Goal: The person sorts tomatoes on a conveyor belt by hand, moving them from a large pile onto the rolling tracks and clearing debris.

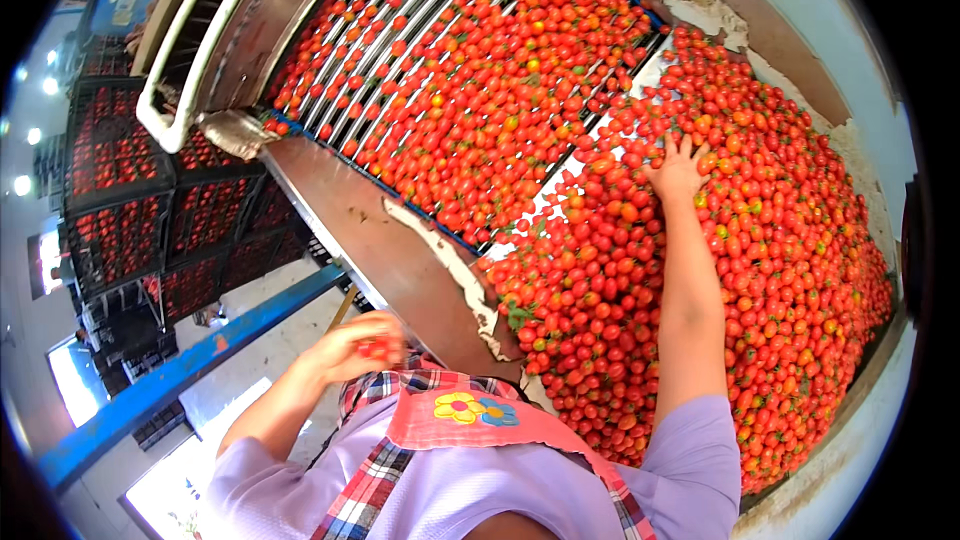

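Note:
My right hand [679, 169] lies spread, fingers apart, on a large heap of cherry tomatoes [787, 255], near its edge by a white strip [559, 184]. Beyond that strip, more cherry tomatoes [450, 120] are spread over a conveyor of metal rollers [337, 90], thickly near the heap and thinly at the far left. In my left hand [360, 349], raised beside my apron at the metal side wall, several red tomatoes are held in curled fingers; the hand is slightly blurred. Some green stems and leaves lie among the fruit.
A brown metal side wall [360, 202] with peeling edging borders the rollers. A blue beam [195, 367] runs across the lower left. Stacked black crates [120, 187] of tomatoes stand beyond. A white pipe frame [206, 37] is at the upper left.

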### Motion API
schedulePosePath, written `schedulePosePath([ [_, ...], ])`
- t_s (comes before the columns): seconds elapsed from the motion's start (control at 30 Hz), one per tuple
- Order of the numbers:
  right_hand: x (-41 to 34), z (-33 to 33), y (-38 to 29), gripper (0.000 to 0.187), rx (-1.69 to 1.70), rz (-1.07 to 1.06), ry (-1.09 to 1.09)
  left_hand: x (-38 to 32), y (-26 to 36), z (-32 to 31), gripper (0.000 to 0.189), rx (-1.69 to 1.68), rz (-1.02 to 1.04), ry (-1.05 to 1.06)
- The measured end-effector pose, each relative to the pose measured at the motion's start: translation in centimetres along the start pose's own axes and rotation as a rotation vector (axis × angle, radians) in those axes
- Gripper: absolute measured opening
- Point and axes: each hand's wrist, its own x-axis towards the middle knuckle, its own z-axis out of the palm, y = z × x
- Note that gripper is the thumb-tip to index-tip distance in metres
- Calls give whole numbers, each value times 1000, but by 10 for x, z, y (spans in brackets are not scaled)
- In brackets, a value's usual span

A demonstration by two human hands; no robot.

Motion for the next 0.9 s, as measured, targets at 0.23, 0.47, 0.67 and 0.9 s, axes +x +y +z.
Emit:
schedulePosePath([
  [0.23, -2, -1, -5, 80, 12, -18, -78, -96, -20, -53, 60, 1645, -32, 1227],
  [0.47, -8, 0, -7, 81, 101, -9, 0, 167, 92, 111, 14, 1415, 1206, 442],
  [0.67, -12, -14, -24, 82, 89, -6, -50, 339, 301, 98, 12, 1880, 1244, 980],
  [0.9, -9, -6, -17, 83, 74, 22, -24, 369, 323, 95, 21, 2168, 910, 886],
])
